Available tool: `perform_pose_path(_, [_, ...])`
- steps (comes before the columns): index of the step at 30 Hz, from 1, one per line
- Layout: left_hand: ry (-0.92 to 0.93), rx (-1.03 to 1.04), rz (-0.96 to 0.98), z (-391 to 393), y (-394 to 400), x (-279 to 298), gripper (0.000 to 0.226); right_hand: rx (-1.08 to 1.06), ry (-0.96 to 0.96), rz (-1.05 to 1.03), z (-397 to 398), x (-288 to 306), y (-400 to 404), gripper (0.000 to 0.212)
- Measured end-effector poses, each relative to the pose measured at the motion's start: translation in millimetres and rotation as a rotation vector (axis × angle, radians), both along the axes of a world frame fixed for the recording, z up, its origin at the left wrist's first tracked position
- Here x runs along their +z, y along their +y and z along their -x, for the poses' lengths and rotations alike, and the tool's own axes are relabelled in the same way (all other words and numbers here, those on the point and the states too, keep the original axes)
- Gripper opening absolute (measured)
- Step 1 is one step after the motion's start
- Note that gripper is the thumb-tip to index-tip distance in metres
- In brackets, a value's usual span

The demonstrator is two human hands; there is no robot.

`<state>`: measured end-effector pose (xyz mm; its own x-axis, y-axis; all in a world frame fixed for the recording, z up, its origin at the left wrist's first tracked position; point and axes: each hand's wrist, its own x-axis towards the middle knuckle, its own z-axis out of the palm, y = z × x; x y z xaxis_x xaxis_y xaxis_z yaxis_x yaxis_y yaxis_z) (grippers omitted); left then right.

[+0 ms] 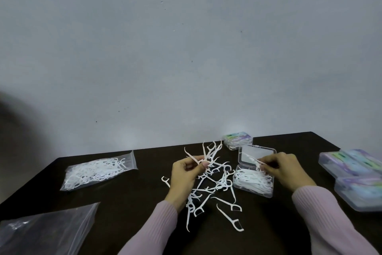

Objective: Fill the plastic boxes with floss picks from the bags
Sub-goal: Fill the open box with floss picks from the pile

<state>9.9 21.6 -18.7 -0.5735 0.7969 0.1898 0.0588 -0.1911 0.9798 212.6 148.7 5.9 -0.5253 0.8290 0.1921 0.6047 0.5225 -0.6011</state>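
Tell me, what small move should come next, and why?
Probably the right hand lowers the floss pick it pinches into the open box just beneath, which already holds picks; the left hand holds more picks ready.

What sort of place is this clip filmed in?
Probably a makeshift hand-packing station, home or small workshop, not a factory line. A dark table stands against a bare grey wall, holding only a zip bag of floss picks, an open plastic box and stacked filled boxes.

A dark table (124, 203) stands against a plain, lightly speckled grey wall (186, 48).
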Motion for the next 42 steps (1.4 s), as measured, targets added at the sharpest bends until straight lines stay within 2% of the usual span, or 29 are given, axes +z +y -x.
perform_pose_path(4, [-0.105,-0.067,-0.030,-14,15,1,0.016,0.009,-0.087,0.024,-2,-5,7,0.030])
perform_pose_path(10, [-0.265,-0.127,-0.038,-25,36,-1,0.021,0.009,-0.111,-0.009,-1,-12,9,0.028])
perform_pose_path(14, [-0.305,-0.144,-0.029,-27,45,-4,0.025,0.018,-0.095,-0.026,-6,-13,12,0.024])
perform_pose_path(19, [-0.294,-0.184,-0.018,-28,51,-4,0.020,0.086,-0.024,-0.020,-7,-15,13,0.024])
perform_pose_path(23, [-0.309,-0.223,-0.012,-32,56,-4,0.017,0.038,0.042,-0.058,-4,-17,12,0.021])
perform_pose_path(27, [-0.337,-0.277,-0.011,-36,60,-2,0.014,-0.018,0.195,-0.204,-7,-9,7,0.021])
perform_pose_path(29, [-0.342,-0.293,-0.008,-37,61,-2,0.013,-0.006,0.166,-0.273,-6,-9,5,0.023])
perform_pose_path(35, [-0.357,-0.320,0.013,-38,65,-4,0.027,0.024,0.053,-0.250,-2,-8,3,0.009])
perform_pose_path(42, [-0.294,-0.191,-0.009,-30,65,-5,0.022,0.005,0.048,-0.186,-4,-7,4,0.010])
